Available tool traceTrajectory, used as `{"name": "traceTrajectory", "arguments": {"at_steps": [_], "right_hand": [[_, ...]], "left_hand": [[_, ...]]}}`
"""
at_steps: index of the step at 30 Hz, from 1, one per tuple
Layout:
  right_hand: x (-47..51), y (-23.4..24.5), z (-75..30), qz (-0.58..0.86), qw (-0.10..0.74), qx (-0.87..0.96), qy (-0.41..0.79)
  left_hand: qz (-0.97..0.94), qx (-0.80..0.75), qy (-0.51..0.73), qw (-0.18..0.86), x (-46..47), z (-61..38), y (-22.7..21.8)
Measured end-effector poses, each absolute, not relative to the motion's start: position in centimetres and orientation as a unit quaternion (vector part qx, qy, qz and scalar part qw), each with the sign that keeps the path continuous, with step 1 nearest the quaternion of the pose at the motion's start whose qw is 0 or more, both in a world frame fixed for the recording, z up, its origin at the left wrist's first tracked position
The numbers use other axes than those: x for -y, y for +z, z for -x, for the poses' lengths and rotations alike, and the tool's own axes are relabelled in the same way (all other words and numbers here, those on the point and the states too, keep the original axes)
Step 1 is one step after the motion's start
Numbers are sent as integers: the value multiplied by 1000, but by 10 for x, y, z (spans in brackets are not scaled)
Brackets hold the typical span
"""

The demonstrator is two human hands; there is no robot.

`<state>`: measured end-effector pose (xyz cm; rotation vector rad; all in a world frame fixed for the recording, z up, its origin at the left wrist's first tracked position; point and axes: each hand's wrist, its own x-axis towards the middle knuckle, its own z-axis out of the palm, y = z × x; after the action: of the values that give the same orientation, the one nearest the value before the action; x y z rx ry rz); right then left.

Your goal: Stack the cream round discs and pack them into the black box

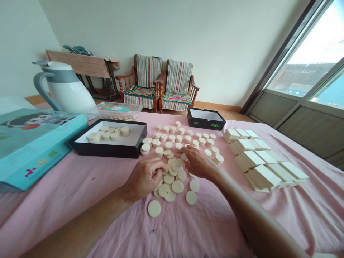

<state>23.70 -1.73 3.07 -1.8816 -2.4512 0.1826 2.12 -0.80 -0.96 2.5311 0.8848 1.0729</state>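
Left grip (149,175): curled, contents hidden; beside loose wooden discs (177,186).
Right grip (199,162): by disc stack (177,148); pinching, cannot tell.
Pink cloth (129,233): beneath both grips.
Armchairs (148,73): beyond.

Bright daylight from overexposed window (306,68), edge distortion

L hand (149,175) curled — R hand (198,162) palm-down, slightly fwd — forearms (91,216) angled inward.
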Motion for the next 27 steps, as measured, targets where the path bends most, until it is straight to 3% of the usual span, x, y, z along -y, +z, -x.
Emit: {"name": "traceTrajectory", "arguments": {"at_steps": [20, 27], "right_hand": [[18, 17, -239, 589, 65, 804, 45], [26, 33, -247, 566, 155, 807, 70]], "left_hand": [[-905, -237, 324, 143, 18, -33, -5], [-901, -253, 317, 154, 17, -31, -7]]}}
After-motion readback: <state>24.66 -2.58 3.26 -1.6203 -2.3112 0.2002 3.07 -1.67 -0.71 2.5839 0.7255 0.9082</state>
